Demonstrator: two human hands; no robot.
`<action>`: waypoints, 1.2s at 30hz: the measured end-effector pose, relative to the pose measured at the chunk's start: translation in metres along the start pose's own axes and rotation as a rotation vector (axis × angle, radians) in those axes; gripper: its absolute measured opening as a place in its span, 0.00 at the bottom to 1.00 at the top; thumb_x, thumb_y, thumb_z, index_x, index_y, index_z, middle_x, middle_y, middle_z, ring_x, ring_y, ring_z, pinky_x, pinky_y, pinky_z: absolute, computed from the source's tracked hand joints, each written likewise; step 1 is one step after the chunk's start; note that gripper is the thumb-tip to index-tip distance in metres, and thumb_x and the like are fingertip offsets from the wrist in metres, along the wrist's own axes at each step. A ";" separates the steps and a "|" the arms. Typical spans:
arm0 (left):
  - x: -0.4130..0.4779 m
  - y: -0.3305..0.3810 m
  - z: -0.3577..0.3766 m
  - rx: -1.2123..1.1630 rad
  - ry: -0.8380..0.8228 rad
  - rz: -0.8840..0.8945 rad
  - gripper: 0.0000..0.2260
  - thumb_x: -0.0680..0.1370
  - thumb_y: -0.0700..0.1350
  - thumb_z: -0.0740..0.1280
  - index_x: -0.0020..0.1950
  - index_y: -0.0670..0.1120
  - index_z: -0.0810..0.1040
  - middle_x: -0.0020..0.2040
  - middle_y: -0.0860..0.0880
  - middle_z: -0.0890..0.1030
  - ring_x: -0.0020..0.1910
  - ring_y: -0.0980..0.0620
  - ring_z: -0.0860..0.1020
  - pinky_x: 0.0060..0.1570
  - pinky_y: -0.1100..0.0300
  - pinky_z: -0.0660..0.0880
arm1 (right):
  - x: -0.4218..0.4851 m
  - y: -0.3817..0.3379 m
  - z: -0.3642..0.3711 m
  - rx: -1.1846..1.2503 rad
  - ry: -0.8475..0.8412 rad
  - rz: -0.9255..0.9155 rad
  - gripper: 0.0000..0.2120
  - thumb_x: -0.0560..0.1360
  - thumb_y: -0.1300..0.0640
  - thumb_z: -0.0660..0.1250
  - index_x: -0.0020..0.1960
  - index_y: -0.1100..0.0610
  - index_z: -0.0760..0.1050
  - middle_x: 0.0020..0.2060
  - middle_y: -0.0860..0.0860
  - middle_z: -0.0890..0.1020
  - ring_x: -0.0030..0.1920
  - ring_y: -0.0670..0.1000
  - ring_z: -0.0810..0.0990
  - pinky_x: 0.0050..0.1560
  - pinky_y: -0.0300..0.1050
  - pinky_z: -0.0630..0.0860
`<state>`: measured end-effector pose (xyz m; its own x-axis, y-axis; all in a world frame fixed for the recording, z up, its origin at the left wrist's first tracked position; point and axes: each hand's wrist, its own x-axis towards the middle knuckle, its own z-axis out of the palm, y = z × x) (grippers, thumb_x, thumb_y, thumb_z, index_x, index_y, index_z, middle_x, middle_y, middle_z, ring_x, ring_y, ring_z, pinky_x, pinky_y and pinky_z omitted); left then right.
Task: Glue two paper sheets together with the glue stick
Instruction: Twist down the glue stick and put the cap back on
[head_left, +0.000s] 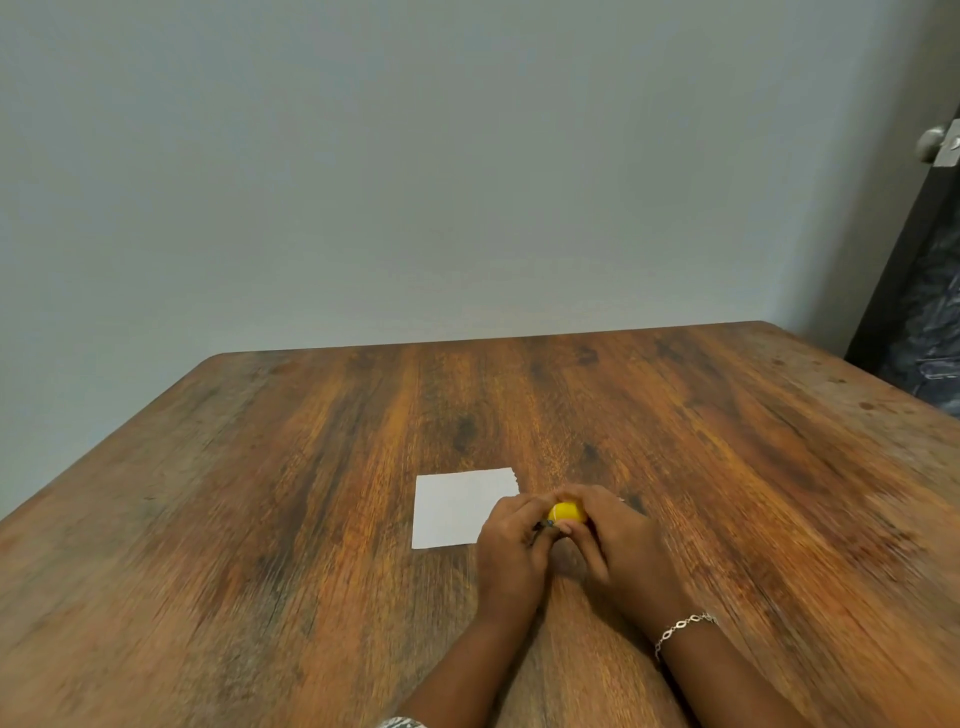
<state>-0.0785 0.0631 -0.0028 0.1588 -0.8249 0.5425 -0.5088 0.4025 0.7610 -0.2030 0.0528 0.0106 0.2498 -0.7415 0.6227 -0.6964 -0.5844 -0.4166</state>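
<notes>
While both hands meet just below the middle of the frame, the yellow glue stick (569, 512) is clamped between them, lifted a little off the tabletop (260, 519). The right hand (618, 540), with a bracelet (685, 626) on its wrist, curls its fingers over the yellow body. The left hand (511, 545) pinches a small dark part at the stick's left end, though motion blur hides whether that is a cap or a twist base.

The white paper sheet (457, 506) lies flat just left of the hands, its lower right corner hidden behind the left hand. Only one sheet shows plainly; whether a second lies beneath it cannot be told.

This looks like the opening step: readying the stick, with no glue yet on paper. The next move likely calls for exposing the glue, freeing the left hand to pin the sheet, and rubbing the tip across its face.
</notes>
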 end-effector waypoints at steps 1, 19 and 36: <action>0.000 0.001 -0.001 -0.014 0.014 -0.015 0.08 0.73 0.40 0.69 0.51 0.48 0.81 0.46 0.55 0.81 0.45 0.63 0.75 0.46 0.69 0.72 | 0.001 -0.001 0.001 0.014 -0.012 -0.024 0.12 0.74 0.46 0.55 0.54 0.47 0.72 0.44 0.42 0.80 0.41 0.37 0.74 0.42 0.25 0.68; -0.003 0.003 -0.001 0.032 0.002 0.015 0.09 0.75 0.43 0.67 0.55 0.49 0.80 0.43 0.49 0.85 0.40 0.59 0.79 0.40 0.72 0.72 | 0.004 -0.013 0.003 0.337 -0.065 0.201 0.09 0.72 0.46 0.65 0.48 0.48 0.71 0.37 0.44 0.77 0.37 0.41 0.75 0.34 0.33 0.70; 0.005 -0.029 -0.032 0.806 -0.411 -0.125 0.38 0.75 0.67 0.38 0.57 0.45 0.79 0.58 0.44 0.80 0.57 0.45 0.78 0.65 0.54 0.47 | 0.058 0.003 0.005 0.095 -0.081 0.530 0.14 0.69 0.49 0.71 0.42 0.57 0.70 0.31 0.48 0.72 0.32 0.46 0.69 0.30 0.40 0.64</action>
<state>-0.0355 0.0599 -0.0105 0.0173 -0.9825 0.1853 -0.9697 0.0287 0.2425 -0.1874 0.0064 0.0424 -0.0651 -0.9634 0.2600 -0.6779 -0.1485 -0.7200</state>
